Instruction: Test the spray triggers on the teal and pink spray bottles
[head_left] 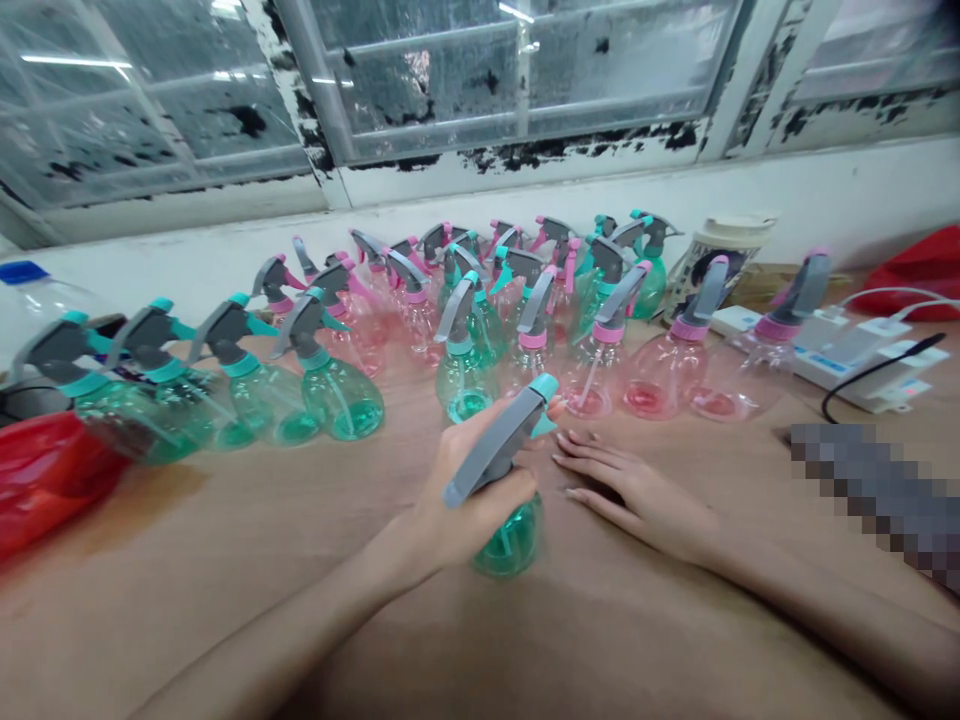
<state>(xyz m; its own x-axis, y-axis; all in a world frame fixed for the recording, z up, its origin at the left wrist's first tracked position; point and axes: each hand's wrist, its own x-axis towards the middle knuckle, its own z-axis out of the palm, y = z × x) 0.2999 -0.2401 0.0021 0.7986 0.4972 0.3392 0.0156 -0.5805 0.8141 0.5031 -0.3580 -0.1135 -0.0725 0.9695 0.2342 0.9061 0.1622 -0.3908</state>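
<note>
My left hand [480, 490] is wrapped round the neck of a green spray bottle [511, 540] with a grey and turquoise trigger head. The bottle stands upright at the middle of the table, a little liquid showing inside it. To its right, my right hand [634, 490] rests on the tabletop with its fingers stretched out toward the bottle, holding nothing. Just behind the hands is a row of green and pink bottles, among them a green spray bottle [466, 375] and a pink spray bottle [592, 375].
Several green spray bottles [341, 395] line the left side, beside a red plastic bag [52, 480]. More bottles crowd the back along the wall. At the right are a patterned cup [716, 265], a white power strip [862, 365] with cables, and a pixelated dark object [877, 490].
</note>
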